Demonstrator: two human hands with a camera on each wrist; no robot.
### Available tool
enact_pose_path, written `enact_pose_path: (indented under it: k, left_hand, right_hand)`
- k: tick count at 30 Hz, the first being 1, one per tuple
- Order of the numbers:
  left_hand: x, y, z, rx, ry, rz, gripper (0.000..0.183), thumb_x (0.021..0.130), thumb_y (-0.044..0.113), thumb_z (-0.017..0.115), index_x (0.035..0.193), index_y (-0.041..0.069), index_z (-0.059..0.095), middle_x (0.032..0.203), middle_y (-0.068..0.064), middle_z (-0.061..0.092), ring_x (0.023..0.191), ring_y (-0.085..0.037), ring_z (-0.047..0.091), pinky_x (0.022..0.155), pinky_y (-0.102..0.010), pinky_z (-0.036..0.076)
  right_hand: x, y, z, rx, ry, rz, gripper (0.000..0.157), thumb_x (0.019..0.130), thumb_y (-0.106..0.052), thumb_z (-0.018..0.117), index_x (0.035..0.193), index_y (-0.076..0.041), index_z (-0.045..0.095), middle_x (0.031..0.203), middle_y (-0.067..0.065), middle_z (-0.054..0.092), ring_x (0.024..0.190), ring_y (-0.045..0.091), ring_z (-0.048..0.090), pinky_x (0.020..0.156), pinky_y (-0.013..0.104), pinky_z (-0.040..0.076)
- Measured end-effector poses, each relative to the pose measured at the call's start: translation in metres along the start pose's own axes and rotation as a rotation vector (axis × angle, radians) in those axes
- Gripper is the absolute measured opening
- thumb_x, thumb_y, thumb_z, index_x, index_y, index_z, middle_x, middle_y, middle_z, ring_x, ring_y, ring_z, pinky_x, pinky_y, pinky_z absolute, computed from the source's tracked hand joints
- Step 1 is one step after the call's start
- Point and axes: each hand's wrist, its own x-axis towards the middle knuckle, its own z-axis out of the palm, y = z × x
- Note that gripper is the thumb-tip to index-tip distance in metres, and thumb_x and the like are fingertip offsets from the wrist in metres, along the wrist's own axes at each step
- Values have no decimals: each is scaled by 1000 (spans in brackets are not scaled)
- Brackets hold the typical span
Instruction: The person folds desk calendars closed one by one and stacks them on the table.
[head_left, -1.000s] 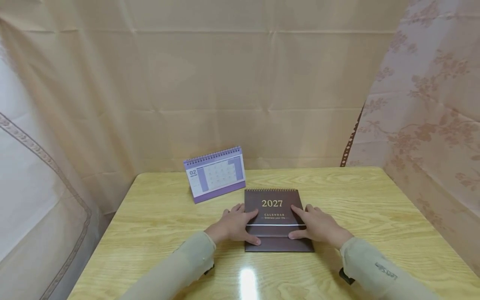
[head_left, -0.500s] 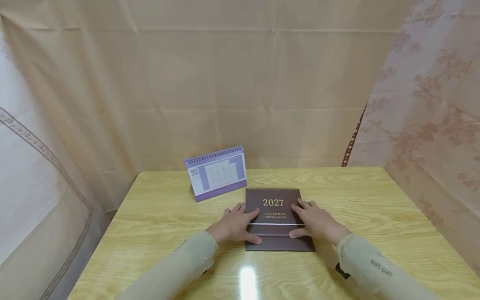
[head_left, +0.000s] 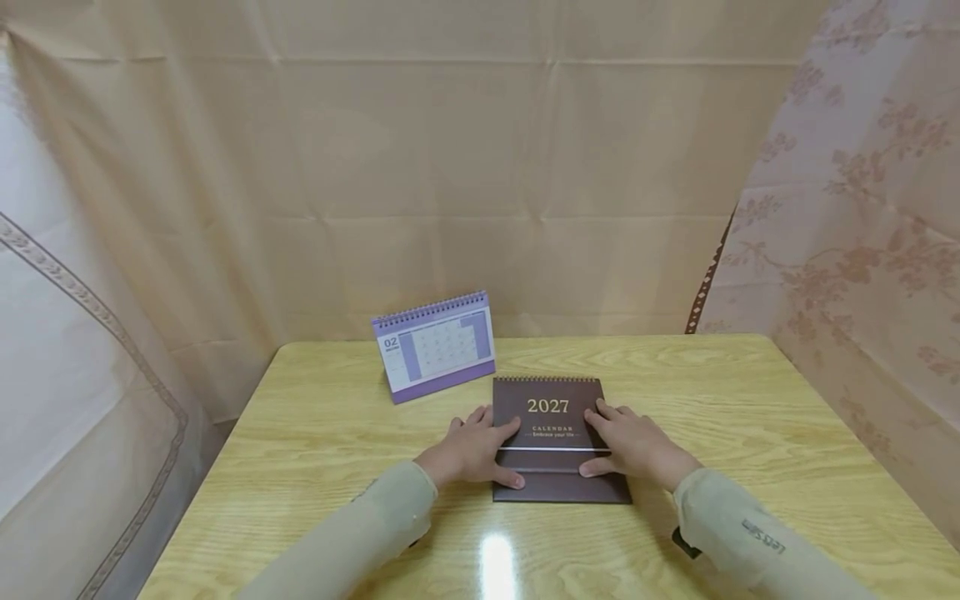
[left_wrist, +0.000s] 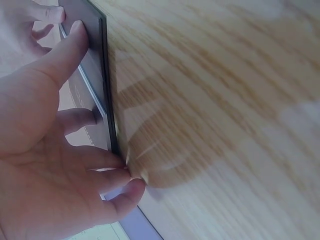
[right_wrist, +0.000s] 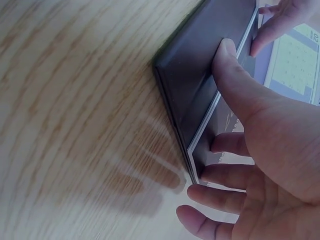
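A dark brown 2027 desk calendar [head_left: 547, 418] lies folded low on the table, its gold spiral at the far edge and gold lettering facing up. My left hand [head_left: 471, 452] rests at its left side, thumb on the bottom flap [left_wrist: 100, 45] and index fingertip on the cover. In the left wrist view, the other fingertips reach the table along the calendar's edge. At the right side, my right hand [head_left: 636, 448] lies the same way, thumb pressing the flap and fingers [right_wrist: 227, 175] spread, fairly straight, over the edge. Neither hand curls round the calendar.
A purple and white desk calendar [head_left: 442, 346] showing 02 stands tilted behind and left of the brown one. The wood-grain table [head_left: 720, 417] ends at a beige cloth backdrop [head_left: 405, 183]. Patterned cloth [head_left: 862, 217] hangs on the right, pale cloth [head_left: 60, 392] on the left.
The right hand's fingers have shifted slightly on the calendar's right edge, another fingertip now showing beside the index finger. The rest has moved only a touch with the head view.
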Motion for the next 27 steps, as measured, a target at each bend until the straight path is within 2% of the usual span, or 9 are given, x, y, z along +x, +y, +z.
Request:
enact_pose_path:
  k: [8,27]
  left_hand:
    - [2,-2,3,9,6,8,97,81,65,74,159,23,35,165,-19,22,152,-37,17,116,-63,19]
    - [3,-4,6,33,17,4,96,82,67,72,159,23,35,164,-22,22,152,-38,17,115,-63,21]
  right_hand:
    - [0,-3,-4,-23,16,-11,97,78,-61,76,142,7,51,148,37,41,129,56,45,97,68,42]
    - [1,-1,-3,1,8,11,95,80,-59,76,144,7,50,149,36,39,132,55,43,101,68,39]
